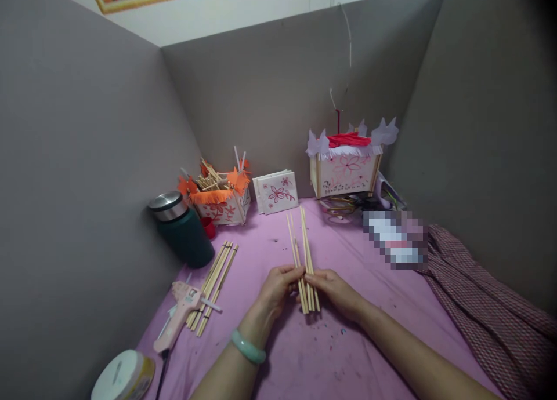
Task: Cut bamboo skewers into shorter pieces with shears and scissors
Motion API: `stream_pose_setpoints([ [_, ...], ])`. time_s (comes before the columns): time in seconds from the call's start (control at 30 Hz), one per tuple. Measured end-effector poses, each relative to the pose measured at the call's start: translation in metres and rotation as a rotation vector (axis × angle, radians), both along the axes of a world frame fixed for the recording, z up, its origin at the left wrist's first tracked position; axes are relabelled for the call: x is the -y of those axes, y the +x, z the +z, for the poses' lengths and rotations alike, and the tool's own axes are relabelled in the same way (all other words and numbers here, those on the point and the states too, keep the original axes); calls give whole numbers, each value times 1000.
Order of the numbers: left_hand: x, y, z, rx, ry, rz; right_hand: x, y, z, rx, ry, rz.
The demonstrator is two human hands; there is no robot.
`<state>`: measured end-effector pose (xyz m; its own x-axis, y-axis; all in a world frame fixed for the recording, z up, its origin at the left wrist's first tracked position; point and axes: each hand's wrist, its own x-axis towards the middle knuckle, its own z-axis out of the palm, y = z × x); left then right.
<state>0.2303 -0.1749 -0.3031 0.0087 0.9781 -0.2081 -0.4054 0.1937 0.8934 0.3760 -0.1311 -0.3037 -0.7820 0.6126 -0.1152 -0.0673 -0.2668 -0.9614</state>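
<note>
Several slim wooden chopsticks are fanned between my two hands, over the middle of the pink cloth. My left hand, below a pale green bangle, pinches the left part of the bunch. From the other side, my right hand closes its thumb and fingers on the right part. The sticks' thicker square ends point toward me and the thin ends point away. Some fingertips are hidden behind the sticks. To the left, more chopsticks lie in bundles with dark bands, beside a pink glue gun.
A green flask stands near an orange-trimmed box of sticks. Drawn cards lean at the back wall. A white-trimmed box holds red cord, with scissors under it. A round tub and checked fabric flank me.
</note>
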Motion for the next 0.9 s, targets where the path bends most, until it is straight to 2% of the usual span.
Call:
stream_pose_setpoints([
  [0.27, -1, 1, -2, -22, -23, 94, 0, -2, -6, 21, 48, 35],
  [0.53, -1, 3, 2, -18, -26, 113, 2, -3, -4, 17, 67, -16],
  [0.77, 4, -2, 17, 31, 11, 169, -8, 3, -17, 69, 249, -234],
  [0.9, 4, -6, 19, 50, 3, 170, -13, 7, -18, 32, 333, -393],
])
